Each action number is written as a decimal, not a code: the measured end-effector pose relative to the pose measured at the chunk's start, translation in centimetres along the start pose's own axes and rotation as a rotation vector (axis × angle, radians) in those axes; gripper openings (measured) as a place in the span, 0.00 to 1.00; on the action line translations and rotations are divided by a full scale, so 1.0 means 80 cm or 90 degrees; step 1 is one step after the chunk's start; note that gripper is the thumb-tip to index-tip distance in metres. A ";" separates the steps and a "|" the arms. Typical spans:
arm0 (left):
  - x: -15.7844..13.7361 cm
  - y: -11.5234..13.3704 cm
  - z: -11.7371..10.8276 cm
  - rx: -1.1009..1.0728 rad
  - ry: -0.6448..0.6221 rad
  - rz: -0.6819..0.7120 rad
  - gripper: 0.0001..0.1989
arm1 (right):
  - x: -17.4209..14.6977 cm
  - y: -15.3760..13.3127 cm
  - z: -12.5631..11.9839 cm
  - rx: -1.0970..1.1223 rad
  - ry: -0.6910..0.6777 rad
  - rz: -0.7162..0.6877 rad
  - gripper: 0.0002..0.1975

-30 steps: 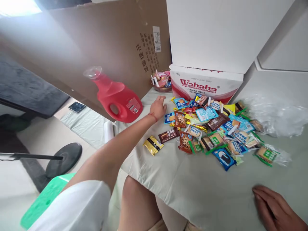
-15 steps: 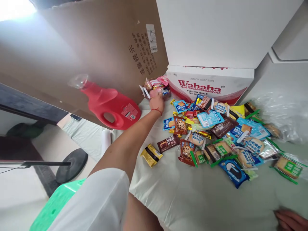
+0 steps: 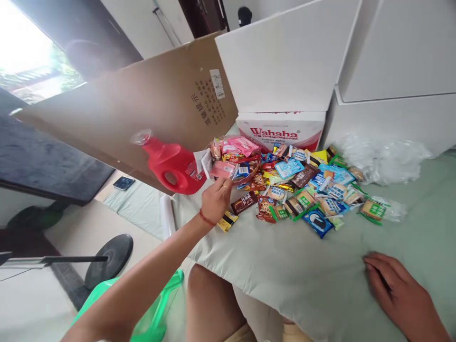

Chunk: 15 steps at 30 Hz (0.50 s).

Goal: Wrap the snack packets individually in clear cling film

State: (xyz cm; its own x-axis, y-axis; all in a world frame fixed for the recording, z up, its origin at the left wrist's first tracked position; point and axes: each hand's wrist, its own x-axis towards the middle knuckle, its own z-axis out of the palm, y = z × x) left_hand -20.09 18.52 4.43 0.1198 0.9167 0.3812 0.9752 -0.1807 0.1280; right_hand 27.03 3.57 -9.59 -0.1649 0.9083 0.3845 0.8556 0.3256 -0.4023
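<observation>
My left hand [image 3: 215,202] is closed on the near rim of a round see-through basket [image 3: 252,176]. Pink packets [image 3: 244,145], a flat pink pack [image 3: 223,169] and other wrapped snacks fill the basket; my fingers hide part of the rim. Right beside it spreads a pile of wrapped biscuits, including a light blue packet [image 3: 289,167], a brown cocoa packet [image 3: 244,202] and a dark blue cookie packet [image 3: 318,222]. My right hand [image 3: 402,294] rests on the green sheet [image 3: 285,266], fingers loosely extended, holding nothing.
A red jug [image 3: 174,164] leans by a large brown cardboard sheet [image 3: 171,95]. Behind the snacks stands a white Wahaha carton [image 3: 285,133]. Clear plastic wrap [image 3: 386,159] lies at the right. A phone [image 3: 123,183], a white roll [image 3: 166,213] and a green plastic stool [image 3: 160,308] are at the left.
The basket has come nearer to me from the corner by the carton, with my left hand on it, and covers some packets. My view has shifted; more of my right hand shows.
</observation>
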 end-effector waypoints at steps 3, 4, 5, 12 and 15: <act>-0.028 0.037 -0.055 -0.147 0.043 0.078 0.08 | 0.011 -0.013 -0.008 0.011 0.001 0.006 0.14; -0.032 0.053 -0.072 -0.205 0.056 0.075 0.07 | 0.014 -0.015 -0.009 0.017 0.003 0.007 0.13; -0.034 0.070 -0.086 -0.272 0.067 0.051 0.06 | 0.015 -0.016 -0.011 0.022 0.004 0.006 0.13; 0.036 0.161 -0.055 -1.035 0.012 -0.275 0.15 | 0.014 -0.015 -0.008 0.061 0.015 0.016 0.11; 0.070 0.178 0.006 -1.216 -0.038 -0.445 0.09 | 0.014 -0.015 -0.010 0.076 0.007 0.020 0.11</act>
State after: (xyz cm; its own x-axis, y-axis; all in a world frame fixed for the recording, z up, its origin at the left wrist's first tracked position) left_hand -5.43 21.24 7.91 -0.0697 0.9830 -0.1696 -0.5467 0.1046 0.8308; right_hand 26.22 3.99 -8.04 -0.1327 0.9157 0.3795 0.7958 0.3266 -0.5100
